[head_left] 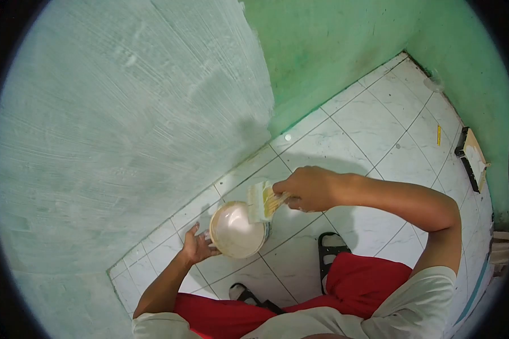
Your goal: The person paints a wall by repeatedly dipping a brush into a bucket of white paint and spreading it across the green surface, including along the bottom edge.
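My right hand is closed around the handle of a wide paintbrush. Whitish paint coats its bristles, which are over the right rim of a round paint bucket. Pale, creamy white paint shows inside the bucket. At the bucket's left side is my left hand, its fingers against the outer wall and its thumb raised apart. The bucket hides part of those fingers. Beside them rises a wall covered with streaky whitish paint, and bare green wall continues to the right.
White tiles cover the floor, with small paint spots on them. Against the right wall lies a paint-smeared tray-like object with black edges. A small yellow strip is near it. My sandalled feet stand below the bucket.
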A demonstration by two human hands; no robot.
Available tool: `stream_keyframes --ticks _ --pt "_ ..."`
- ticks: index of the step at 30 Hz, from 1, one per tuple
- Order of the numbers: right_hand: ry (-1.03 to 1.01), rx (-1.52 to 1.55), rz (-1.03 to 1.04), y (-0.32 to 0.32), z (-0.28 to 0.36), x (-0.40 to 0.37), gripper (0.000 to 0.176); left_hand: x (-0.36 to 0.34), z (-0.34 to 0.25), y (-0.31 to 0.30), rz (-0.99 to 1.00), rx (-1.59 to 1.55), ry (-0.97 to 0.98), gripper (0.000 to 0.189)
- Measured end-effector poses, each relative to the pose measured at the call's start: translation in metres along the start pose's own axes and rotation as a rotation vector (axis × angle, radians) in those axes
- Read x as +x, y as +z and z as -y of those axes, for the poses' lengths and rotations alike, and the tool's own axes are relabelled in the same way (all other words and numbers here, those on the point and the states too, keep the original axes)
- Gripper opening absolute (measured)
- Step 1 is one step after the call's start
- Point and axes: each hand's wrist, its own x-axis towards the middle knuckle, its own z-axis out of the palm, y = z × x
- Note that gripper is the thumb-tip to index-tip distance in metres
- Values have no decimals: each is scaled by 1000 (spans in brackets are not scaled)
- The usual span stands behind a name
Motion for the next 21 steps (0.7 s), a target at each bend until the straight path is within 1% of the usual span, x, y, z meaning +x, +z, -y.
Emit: stream_keyframes --ticks 1,3,5,7,9,10,11,13,15,16,18,19,21 --pt "15 -25 18 -4 -6 -4 31 6 2 11 19 9 21 79" --pt "20 -6 57 -9 -20 -9 32 15 5 39 -11 -12 5 80" --pt "76 -83 90 -14 -29 -15 30 27 10 61 79 -2 16 81" --pt "72 -8 121 -17 -40 -19 29 35 14 96 40 -40 -3 81" --pt "80 -5 142 -15 -52 -19 28 47 13 113 11 -71 -15 80" --pt "81 3 154 -13 -56 -19 28 53 13 117 53 -24 -5 79" --pt "56 -48 161 -11 -61 -17 27 57 11 125 95 23 7 77" --pt "26 -97 180 -1 -71 -10 26 59 10 140 56 27 13 77" --pt "-62 -291 190 23 -85 6 30 60 8 149 46 112 45 76" --pt "-74 -288 198 33 -89 14 30 63 8 147 36 102 46 76" --pt "-111 -363 235 49 -89 35 23 67 9 143 -74 221 41 74" --pt "-125 -357 240 58 -89 47 23 65 10 142 -87 213 40 74" --pt "-173 -444 285 72 -91 72 14 54 12 150 -322 637 90 73"
